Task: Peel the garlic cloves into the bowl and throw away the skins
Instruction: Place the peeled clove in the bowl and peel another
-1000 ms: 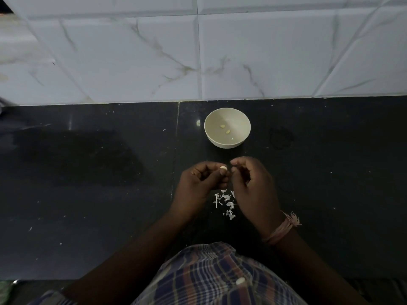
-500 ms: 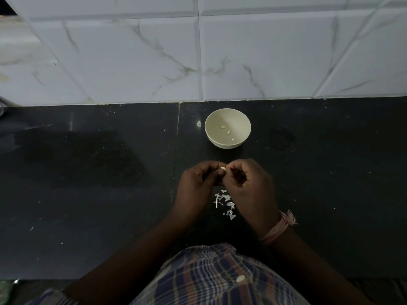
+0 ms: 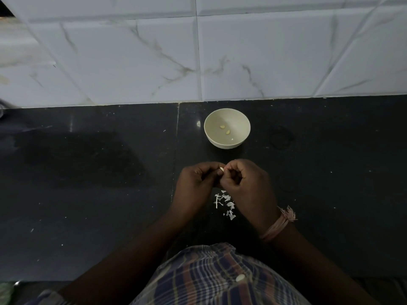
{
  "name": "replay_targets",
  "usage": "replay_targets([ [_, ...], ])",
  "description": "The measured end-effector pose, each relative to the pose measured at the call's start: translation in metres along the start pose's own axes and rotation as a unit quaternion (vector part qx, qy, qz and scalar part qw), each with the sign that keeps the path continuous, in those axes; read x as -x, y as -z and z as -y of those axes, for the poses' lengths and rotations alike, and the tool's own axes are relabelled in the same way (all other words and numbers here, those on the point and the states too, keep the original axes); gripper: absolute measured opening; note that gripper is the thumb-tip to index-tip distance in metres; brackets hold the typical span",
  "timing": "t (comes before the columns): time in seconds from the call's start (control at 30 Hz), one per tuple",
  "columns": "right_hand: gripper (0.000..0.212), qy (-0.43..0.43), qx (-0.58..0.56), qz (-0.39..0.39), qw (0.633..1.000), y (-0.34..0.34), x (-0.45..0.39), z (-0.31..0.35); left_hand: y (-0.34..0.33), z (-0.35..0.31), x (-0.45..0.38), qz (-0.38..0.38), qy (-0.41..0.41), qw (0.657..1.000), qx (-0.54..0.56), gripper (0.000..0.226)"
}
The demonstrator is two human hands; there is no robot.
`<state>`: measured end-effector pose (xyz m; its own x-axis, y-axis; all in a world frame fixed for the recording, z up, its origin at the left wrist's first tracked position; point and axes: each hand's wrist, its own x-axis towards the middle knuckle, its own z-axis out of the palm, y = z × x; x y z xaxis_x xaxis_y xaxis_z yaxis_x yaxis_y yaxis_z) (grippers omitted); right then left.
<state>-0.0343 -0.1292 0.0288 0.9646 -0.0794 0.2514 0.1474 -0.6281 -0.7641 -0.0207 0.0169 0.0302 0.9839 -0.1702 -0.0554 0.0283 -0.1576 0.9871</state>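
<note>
While both hands meet just above the dark bench [image 3: 88, 194], a small pale garlic clove [image 3: 221, 169] shows between their fingertips. The left hand [image 3: 196, 186] has its fingers curled and pinches the clove from the left side. The right hand [image 3: 246, 183] is curled too, with its fingertips pressed in against the clove from the right, so both hands grip it together. Only the top of the clove can be seen; the rest is hidden by the fingers, and whether any skin is left on it cannot be told.

Beyond the hands, near the wall, stands a pale round bowl [image 3: 239, 119] with two peeled cloves [image 3: 224, 129] lying apart on its bottom. Just beneath the hands, on the side nearer the person, a small scatter of white skin scraps [image 3: 225, 203] lies on the bench between the two wrists.

A pinkish thread band [image 3: 278, 225] is wound round the right wrist, with a frayed end sticking up. At the lower edge a checked shirt [image 3: 209, 280] with a pale button fills the middle. White marbled tiles [image 3: 132, 62] cover the wall behind the bench.
</note>
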Motion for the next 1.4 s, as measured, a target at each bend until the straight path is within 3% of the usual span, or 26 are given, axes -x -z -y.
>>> replay_targets([
  [0.2,0.011,-0.027,0.000,0.014,1.000,-0.003,0.001,-0.003,0.001,0.003,-0.001,0.017,0.017,1.000,0.006,0.023],
  [0.47,0.012,-0.145,-0.092,0.020,0.985,-0.005,0.003,-0.007,-0.007,0.008,0.001,0.055,0.108,0.982,0.148,0.025],
  [0.73,0.004,-0.114,-0.068,0.049,0.990,-0.003,0.006,-0.011,-0.006,0.008,-0.002,0.057,0.164,0.948,0.266,0.026],
  [0.93,0.008,-0.186,-0.127,0.037,0.974,-0.006,0.005,-0.008,-0.007,0.010,-0.001,0.062,0.181,0.936,0.295,0.029],
  [1.23,0.015,-0.255,-0.295,0.012,0.921,-0.005,0.001,-0.009,-0.007,0.006,-0.001,0.036,0.256,0.877,0.404,0.026],
  [1.4,0.040,-0.213,-0.297,-0.004,0.931,0.000,0.000,-0.005,-0.008,0.003,-0.001,0.028,0.277,0.838,0.469,0.025],
])
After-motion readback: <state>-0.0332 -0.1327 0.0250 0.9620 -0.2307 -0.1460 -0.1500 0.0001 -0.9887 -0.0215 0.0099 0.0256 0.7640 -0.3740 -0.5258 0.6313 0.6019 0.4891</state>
